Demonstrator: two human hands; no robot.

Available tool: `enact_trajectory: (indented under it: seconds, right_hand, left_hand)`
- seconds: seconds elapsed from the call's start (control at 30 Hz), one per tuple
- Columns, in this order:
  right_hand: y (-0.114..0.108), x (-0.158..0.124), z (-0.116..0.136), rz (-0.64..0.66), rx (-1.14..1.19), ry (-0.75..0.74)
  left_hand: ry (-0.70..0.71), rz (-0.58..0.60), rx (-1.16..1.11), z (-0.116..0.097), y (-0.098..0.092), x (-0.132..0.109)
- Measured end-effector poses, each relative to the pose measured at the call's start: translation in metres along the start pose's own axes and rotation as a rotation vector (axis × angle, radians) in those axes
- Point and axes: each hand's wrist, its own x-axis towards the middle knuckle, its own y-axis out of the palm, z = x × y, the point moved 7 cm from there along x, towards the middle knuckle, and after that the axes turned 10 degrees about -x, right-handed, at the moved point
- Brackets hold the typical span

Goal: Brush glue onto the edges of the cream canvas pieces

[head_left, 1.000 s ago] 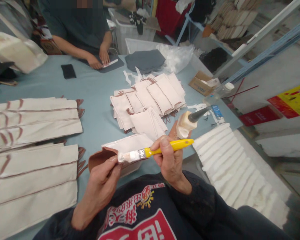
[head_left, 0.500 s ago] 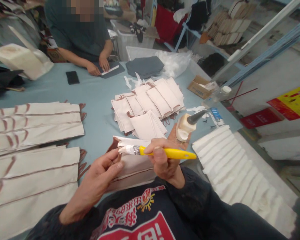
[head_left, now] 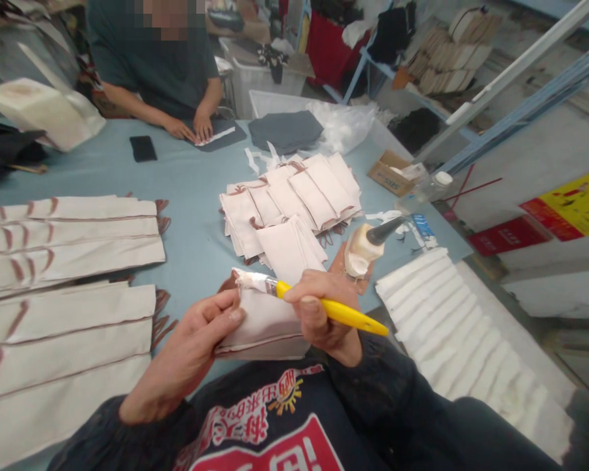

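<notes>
Presently, I see the right hand point(head_left: 324, 320) closed round the yellow-handled brush point(head_left: 356, 318), bristles touching the far edge of the folded cream pouch point(head_left: 265, 320) at the near edge of the table point(head_left: 191, 183) — the left hand point(head_left: 196, 347) grips its left side. Pouch underside hidden; bristle load unclear.
</notes>
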Motion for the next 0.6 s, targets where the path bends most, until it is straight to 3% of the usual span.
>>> enact_trajectory:
  seconds: [0.07,0.23,0.33,0.43,0.53,0.6]
  right_hand:
    - [-0.002,-0.001,-0.001,-0.061,0.013,0.011]
    - [0.008,-0.008,-0.007,0.011,-0.031,0.042]
    - [0.004,-0.007,-0.013,-0.041,-0.039,0.079]
    - [-0.002,-0.007,-0.010,-0.009,-0.066,0.086]
    - [-0.018,-0.014,-0.009,-0.048,-0.009,0.186]
    - [-0.019,-0.019,-0.012,0.003,0.023,0.273]
  left_hand:
    - [-0.007,-0.006,-0.005,0.000,0.000,0.001]
    - [-0.014,-0.033,0.007,-0.001,0.001,0.001]
    - [-0.012,-0.017,0.037,-0.002,0.002,0.001]
    - [-0.009,-0.030,0.054,-0.004,-0.001,0.001]
    - [-0.026,-0.042,0.043,-0.005,-0.003,0.001]
    - [-0.034,-0.053,0.042,-0.006,-0.003,0.002]
